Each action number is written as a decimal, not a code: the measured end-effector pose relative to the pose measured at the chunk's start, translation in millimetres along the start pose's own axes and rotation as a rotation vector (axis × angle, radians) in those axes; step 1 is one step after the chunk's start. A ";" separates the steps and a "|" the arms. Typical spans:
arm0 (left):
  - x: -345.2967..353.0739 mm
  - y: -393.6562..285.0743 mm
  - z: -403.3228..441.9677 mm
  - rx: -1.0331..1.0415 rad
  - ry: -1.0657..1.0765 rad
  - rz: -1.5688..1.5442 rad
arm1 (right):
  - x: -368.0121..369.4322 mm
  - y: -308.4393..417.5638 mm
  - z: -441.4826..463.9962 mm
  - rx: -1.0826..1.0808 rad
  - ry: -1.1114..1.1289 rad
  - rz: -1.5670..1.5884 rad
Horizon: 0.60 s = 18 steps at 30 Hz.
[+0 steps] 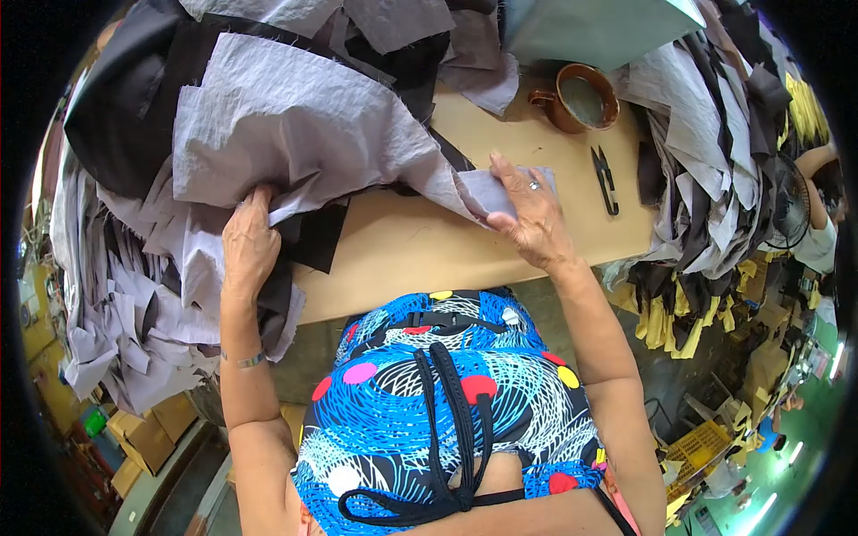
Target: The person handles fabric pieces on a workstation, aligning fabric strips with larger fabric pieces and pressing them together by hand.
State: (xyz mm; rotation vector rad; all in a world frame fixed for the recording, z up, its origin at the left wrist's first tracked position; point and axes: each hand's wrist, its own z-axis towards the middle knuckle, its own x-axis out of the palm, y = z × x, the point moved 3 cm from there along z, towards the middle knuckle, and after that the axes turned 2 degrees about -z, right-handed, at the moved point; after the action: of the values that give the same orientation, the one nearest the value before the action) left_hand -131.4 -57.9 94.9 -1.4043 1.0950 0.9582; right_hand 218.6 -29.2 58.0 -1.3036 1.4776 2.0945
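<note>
A light grey fabric piece (295,125) with frayed edges and a dark underside stretches across the table in front of me. My left hand (250,241) is closed on its near edge at the left, with the fingertips partly hidden in the folds. At the right end of the cloth, my right hand (534,219), with a ring on one finger, rests with thumb and fingers apart on a narrow grey flap (483,189). Right of that hand lies a pair of black thread snips (605,181).
A brown mug (585,100) with liquid stands at the back, beside a pale blue-grey box-like object (599,27). Heaps of grey and black fabric pieces hang over the table's left (134,295) and right (697,152) sides. Yellow cloth strips (688,317) hang lower right. The tan table (393,241) ends near my body.
</note>
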 end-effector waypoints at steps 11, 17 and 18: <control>-7.3 -7.2 -3.9 0.044 -0.062 -0.054 | 4.9 2.3 26.0 0.030 -0.022 -0.211; -32.5 -20.4 -12.3 0.160 -0.192 -0.095 | -2.7 4.4 19.0 0.120 -0.047 0.042; -41.7 -24.6 -14.6 0.185 -0.249 -0.105 | -12.4 9.3 18.6 0.122 -0.059 0.122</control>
State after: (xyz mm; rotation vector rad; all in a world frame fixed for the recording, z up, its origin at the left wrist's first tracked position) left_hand -118.6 -67.2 142.9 -1.1463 0.8910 0.9043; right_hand 210.0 -14.1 74.9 -1.1245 1.6690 2.0596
